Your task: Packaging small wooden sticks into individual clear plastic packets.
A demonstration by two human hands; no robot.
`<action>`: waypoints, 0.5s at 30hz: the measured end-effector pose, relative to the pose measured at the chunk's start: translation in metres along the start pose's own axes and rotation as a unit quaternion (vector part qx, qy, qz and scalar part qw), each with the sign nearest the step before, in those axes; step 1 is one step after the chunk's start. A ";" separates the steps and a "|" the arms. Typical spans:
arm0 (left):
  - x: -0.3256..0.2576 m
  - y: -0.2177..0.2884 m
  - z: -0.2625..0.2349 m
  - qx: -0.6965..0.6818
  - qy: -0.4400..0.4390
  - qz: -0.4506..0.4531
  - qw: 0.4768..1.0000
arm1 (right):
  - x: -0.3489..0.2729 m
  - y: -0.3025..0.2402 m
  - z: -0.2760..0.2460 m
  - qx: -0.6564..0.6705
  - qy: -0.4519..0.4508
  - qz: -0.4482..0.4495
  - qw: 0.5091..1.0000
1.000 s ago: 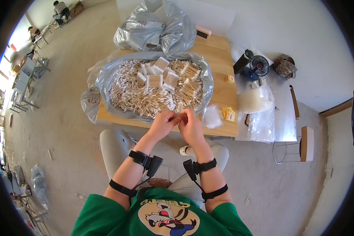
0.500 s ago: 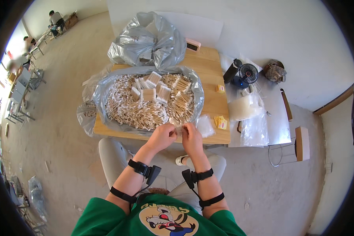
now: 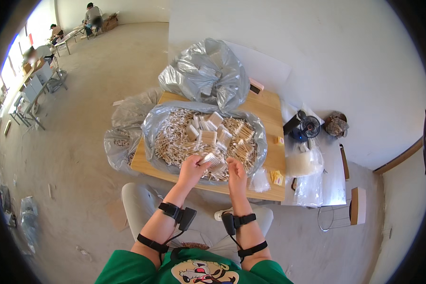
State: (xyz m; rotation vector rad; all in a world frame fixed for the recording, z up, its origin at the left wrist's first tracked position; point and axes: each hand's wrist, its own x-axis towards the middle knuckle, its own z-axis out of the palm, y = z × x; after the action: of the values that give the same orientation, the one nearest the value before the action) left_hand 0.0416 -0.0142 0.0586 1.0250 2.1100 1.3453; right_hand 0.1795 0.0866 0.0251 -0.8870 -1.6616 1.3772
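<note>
A small clear bag of cotton swabs [image 3: 214, 162] is held at its edge by my left hand [image 3: 191, 171], with the thumb and fingers closed on it. Just right of the bag, my right hand [image 3: 237, 174] is raised with its fingers pinched together; whatever they hold, if anything, is too small to make out. Both hands are over the near edge of a grey plastic-lined container [image 3: 150, 137] heaped with loose cotton swabs [image 3: 173, 142]. Several filled bags [image 3: 207, 137] lie on top of the heap.
Flat clear bags [image 3: 259, 181] and yellow cards [image 3: 277, 178] lie on the wooden table [image 3: 270, 111] at right. A grey plastic sack [image 3: 206, 75] stands behind. A side table holds a small fan [image 3: 310, 126] and plastic packaging [image 3: 309, 177]. Other people sit far left.
My hands have moved apart, up from the table's near edge to over the swabs. The filled bag now shows in my left hand. The whole view has shifted.
</note>
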 end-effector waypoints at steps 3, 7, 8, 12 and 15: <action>0.009 -0.004 -0.004 0.035 0.045 0.105 0.993 | 0.013 -0.033 0.021 -0.078 -0.062 -0.086 0.991; 0.026 -0.005 -0.010 0.042 0.027 0.086 0.995 | 0.034 -0.042 0.036 -0.109 -0.133 -0.041 0.984; 0.031 -0.007 -0.010 0.041 0.032 0.090 0.995 | 0.038 -0.042 0.038 -0.110 -0.135 -0.048 0.984; 0.044 -0.010 -0.011 -0.057 0.014 0.062 0.996 | 0.055 -0.039 0.044 -0.051 -0.122 -0.048 0.990; 0.049 -0.006 -0.009 -0.074 0.024 0.043 0.996 | 0.067 -0.038 0.046 -0.024 -0.118 -0.051 0.991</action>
State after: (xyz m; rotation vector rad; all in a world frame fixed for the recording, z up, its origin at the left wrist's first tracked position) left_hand 0.0024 0.0172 0.0589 1.0405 1.9859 1.5576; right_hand 0.1069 0.1192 0.0674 -0.6748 -1.8971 1.4198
